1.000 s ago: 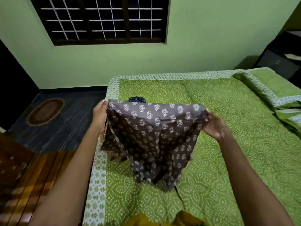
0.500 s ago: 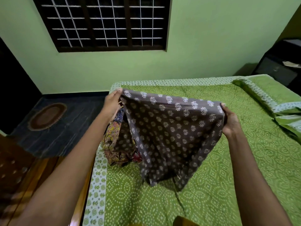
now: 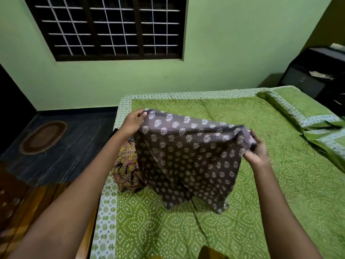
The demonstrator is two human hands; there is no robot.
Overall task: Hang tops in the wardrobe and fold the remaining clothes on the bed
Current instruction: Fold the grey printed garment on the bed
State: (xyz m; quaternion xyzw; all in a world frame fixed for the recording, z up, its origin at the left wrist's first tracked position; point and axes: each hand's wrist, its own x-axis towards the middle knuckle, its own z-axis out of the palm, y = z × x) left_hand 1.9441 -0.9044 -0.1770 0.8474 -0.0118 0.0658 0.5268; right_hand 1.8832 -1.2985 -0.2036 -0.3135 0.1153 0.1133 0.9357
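A grey-brown garment [image 3: 188, 157] with a white leaf print hangs spread out above the green bed [image 3: 280, 193]. My left hand [image 3: 133, 121] pinches its upper left corner. My right hand [image 3: 256, 149] grips its upper right edge, where the cloth is bunched. The lower hem touches the bedspread. Behind it on the left lies a crumpled yellow and red patterned garment [image 3: 127, 165], partly hidden. A mustard-coloured cloth [image 3: 211, 254] shows at the bottom edge.
Two green pillows [image 3: 306, 109] lie at the bed's right end. A dark cabinet [image 3: 317, 75] stands beyond them. Left of the bed are a dark floor, an oval mat [image 3: 43, 137] and a wooden bed frame edge [image 3: 37, 212]. A barred window [image 3: 112, 27] is in the green wall.
The garment has been carried farther over the bed and spread wider, its hem now resting lower on the bedspread. My right hand has dropped and bunched the cloth's edge.
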